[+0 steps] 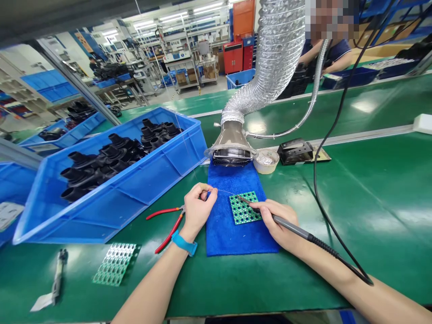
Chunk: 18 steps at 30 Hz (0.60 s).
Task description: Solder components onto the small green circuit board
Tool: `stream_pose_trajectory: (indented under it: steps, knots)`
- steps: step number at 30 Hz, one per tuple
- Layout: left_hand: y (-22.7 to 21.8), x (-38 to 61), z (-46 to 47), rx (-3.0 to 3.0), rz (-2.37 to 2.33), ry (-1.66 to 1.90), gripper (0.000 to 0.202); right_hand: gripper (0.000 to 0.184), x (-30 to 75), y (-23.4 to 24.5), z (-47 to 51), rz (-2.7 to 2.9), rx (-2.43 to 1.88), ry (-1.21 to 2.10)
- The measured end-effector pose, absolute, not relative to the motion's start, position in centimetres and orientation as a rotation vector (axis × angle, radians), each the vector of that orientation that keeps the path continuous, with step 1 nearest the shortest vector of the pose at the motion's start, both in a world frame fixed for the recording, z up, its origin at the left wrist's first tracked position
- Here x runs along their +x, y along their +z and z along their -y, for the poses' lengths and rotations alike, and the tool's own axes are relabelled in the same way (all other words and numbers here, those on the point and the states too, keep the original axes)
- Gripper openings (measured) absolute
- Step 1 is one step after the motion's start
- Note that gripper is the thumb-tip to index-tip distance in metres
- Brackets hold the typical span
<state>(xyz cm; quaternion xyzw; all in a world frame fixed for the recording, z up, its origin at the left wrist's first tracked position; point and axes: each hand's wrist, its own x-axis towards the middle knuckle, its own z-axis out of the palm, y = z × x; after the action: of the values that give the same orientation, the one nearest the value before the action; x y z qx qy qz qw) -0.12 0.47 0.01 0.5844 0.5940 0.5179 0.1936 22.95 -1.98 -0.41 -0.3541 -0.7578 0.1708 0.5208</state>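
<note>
A green circuit board panel with rows of dark round holes lies on a blue cloth. My right hand is closed around a soldering iron, its tip down at the board's upper part. My left hand, with a blue band at the wrist, pinches a thin solder wire that runs across to the iron's tip. Whether the wire touches the board I cannot tell. Just left of that hand lie red-handled pliers, spread apart. Another board panel rests on the green bench at the left.
A blue bin of black plastic parts stands at the left. Over the cloth's far end hangs a fume hood on a silver duct. Beside it are a small round tub and an iron stand. The iron's black cable loops at the right.
</note>
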Motion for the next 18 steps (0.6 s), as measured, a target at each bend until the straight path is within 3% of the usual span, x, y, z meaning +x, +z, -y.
stream_pose_trajectory:
  steps: [18]
  knots:
    - [-0.06, 0.02, -0.21, 1.687, -1.617, 1.434, 0.017, 0.03, 23.45, -0.29, 2.43, 1.829, -0.922, 0.333]
